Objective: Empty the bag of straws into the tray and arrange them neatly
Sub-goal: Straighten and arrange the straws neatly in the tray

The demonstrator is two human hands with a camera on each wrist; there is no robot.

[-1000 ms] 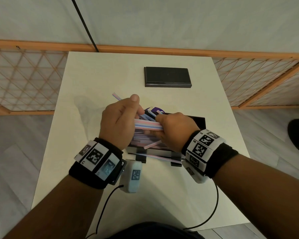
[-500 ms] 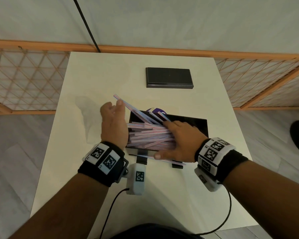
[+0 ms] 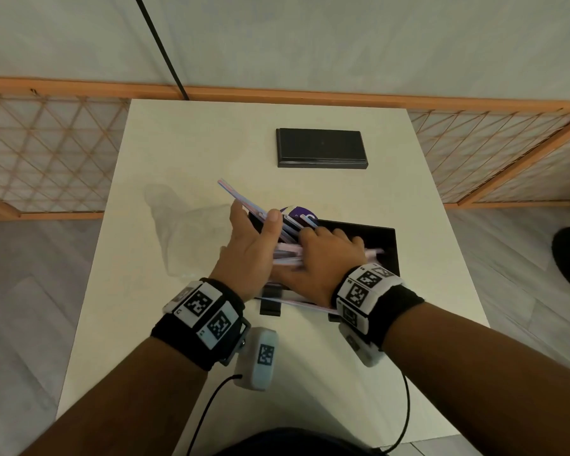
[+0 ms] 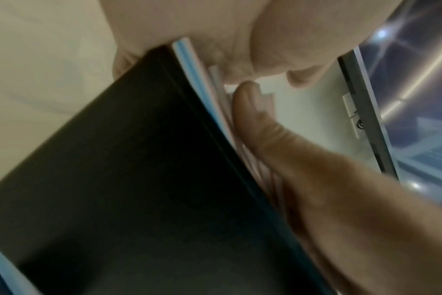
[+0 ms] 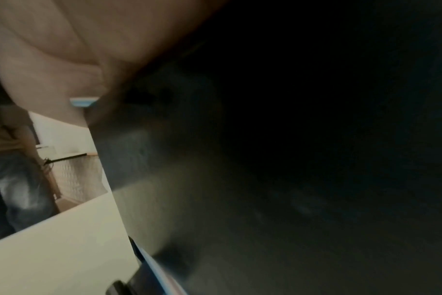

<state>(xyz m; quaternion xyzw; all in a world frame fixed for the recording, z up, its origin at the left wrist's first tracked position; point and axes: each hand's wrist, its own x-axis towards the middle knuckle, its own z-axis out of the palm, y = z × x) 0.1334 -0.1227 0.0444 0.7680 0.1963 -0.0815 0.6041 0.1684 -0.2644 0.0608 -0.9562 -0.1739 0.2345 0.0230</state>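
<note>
A black tray sits mid-table and holds a pile of pink and blue straws. My right hand lies palm down on the pile with its fingers spread. At the tray's left end my left hand holds a few slanted straws that stick out past the far-left corner, the thumb lying on top of them. In the left wrist view the thumb presses straws beside the tray wall. One straw lies across the tray's front edge. The right wrist view is mostly dark.
The clear bag lies flat on the table left of the tray. A purple label shows behind the straws. A second black tray sits at the back. A wooden lattice fence borders the table.
My left hand went from lying flat against the straw ends to holding the slanted straws under its thumb. My right hand slid left and further over the pile.
</note>
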